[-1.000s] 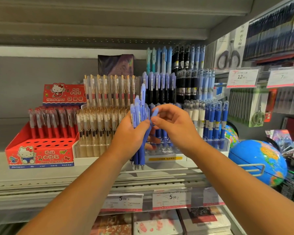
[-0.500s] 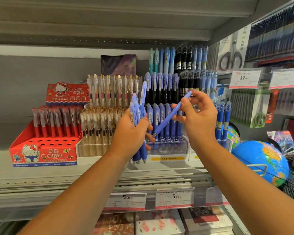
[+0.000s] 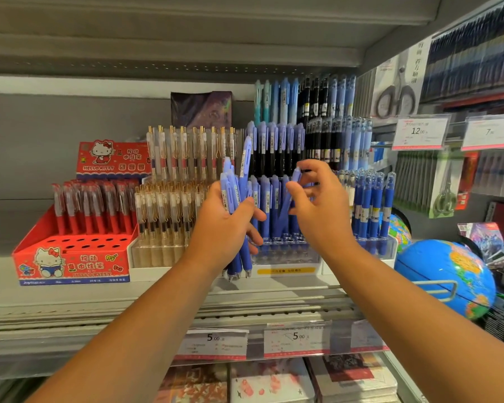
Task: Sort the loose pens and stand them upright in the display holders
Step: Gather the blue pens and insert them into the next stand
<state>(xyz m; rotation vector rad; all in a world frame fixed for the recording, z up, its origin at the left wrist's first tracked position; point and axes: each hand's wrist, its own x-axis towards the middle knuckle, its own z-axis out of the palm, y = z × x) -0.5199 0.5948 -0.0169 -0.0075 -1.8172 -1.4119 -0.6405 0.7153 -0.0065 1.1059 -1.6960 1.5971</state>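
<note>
- My left hand [image 3: 224,228] gripped a bundle of lilac-blue pens [image 3: 233,193] round their middles, tips down, one poking up above the rest.
- My right hand [image 3: 323,207] pinched a single pen [image 3: 295,174] of the same colour near its top, slanted, just in front of the matching row.
- Light, stiff, smooth plastic, I reckoned, and apt to slip from a loose bundle. Best pinched high on the barrel, so the tip could find its hole.
- Just beyond, the clear holder [image 3: 285,254] held the same blue pens upright; free slots, I couldn't tell.
- Left of it stood gold-clipped pens [image 3: 169,205], then the red box [image 3: 70,263] with red pens [image 3: 93,205] at its far side and holes showing at the near side.
- Right: dark blue pens [image 3: 373,199], upright.
</note>
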